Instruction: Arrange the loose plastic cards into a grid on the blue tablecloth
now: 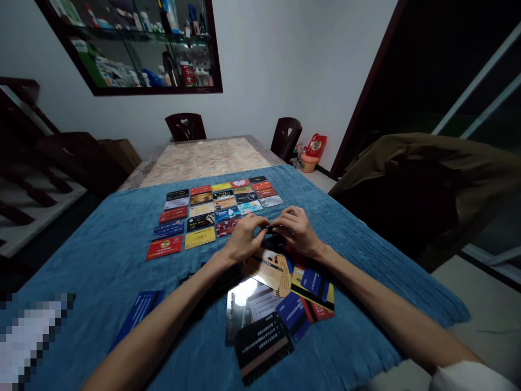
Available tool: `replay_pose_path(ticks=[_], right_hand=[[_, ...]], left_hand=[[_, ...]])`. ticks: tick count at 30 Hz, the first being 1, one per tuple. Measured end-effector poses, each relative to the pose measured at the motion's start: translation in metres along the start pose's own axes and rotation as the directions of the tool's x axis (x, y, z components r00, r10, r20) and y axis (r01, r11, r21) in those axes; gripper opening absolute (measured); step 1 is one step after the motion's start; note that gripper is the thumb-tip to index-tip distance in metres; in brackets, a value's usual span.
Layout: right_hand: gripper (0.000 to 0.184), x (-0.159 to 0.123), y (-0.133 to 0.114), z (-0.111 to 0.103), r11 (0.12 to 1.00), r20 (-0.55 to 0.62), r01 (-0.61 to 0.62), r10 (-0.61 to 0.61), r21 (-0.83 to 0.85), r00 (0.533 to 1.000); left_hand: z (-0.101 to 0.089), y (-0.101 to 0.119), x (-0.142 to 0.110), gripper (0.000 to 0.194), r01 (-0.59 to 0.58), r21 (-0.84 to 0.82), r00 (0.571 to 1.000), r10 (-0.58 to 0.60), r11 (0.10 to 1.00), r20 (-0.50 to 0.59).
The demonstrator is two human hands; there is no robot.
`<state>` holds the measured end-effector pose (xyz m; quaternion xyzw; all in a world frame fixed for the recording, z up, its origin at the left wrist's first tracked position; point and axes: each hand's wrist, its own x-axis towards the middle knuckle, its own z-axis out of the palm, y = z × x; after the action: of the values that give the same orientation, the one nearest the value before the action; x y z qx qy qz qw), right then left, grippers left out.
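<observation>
Taking the hands as the clock's centre, I see a glossy black plastic card with a brown stripe [264, 347] nearest, at 6 o'clock. It tops the near end of an overlapping heap, where I make out at least eight cards. Among them are two blue cards, a red one, a yellow-and-black one and a shiny gold card [262, 270] close under the fingers. One separate blue card with pale print [138, 315] lies at 8 o'clock, partly behind the left forearm.

There are two hands. The left hand [246, 239] reaches in from 7 o'clock, its fingers curled and thumb pressed inward; the right hand [299, 231] comes from between 4 and 5, wrist bent, fingers folded over. Their fingertips meet above the heap, both pinching a thin dark card-like piece [268, 226], too covered to read.

At 10 o'clock, five columns of colourful cards lie face up on the ribbed blue cloth [114, 244]. I count twenty-three in view: five, five, five, four and four, the left hand covering the fourth column's near end. The nearest row includes a red card [164, 247] and a yellow card [199, 237].

Beyond, two dark wooden chairs with heart-shaped cutouts stand at 11 [185, 127] and just past 12 [280, 138].
</observation>
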<state>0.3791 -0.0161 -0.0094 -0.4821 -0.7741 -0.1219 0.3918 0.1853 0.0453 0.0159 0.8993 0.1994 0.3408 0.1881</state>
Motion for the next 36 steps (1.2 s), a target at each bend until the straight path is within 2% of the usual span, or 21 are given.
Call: replay_pose_path(ticks=[4,12,24,36], right_hand=[[0.018,-0.004,0.006,-0.001,0.999,0.05,-0.038,0.038,-0.002,0.998],[0.025,-0.008,0.018,0.0,0.991,0.166,-0.134,0.135,-0.013,0.977],[0.041,-0.011,0.022,0.008,0.991,0.248,-0.129,0.135,-0.041,0.959],[0.048,-0.01,0.023,0.012,0.992,0.249,-0.095,0.113,-0.081,0.962]], left_hand=[[-0.002,-0.007,0.0,0.018,0.03,0.079,0.999,-0.032,0.996,0.014],[-0.005,-0.019,-0.002,0.034,0.12,0.232,0.988,-0.138,0.965,0.065],[-0.002,-0.008,-0.004,0.038,0.179,0.427,0.951,-0.268,0.886,0.157],[0.003,-0.011,-0.006,0.043,0.208,0.411,0.948,-0.286,0.888,0.137]])
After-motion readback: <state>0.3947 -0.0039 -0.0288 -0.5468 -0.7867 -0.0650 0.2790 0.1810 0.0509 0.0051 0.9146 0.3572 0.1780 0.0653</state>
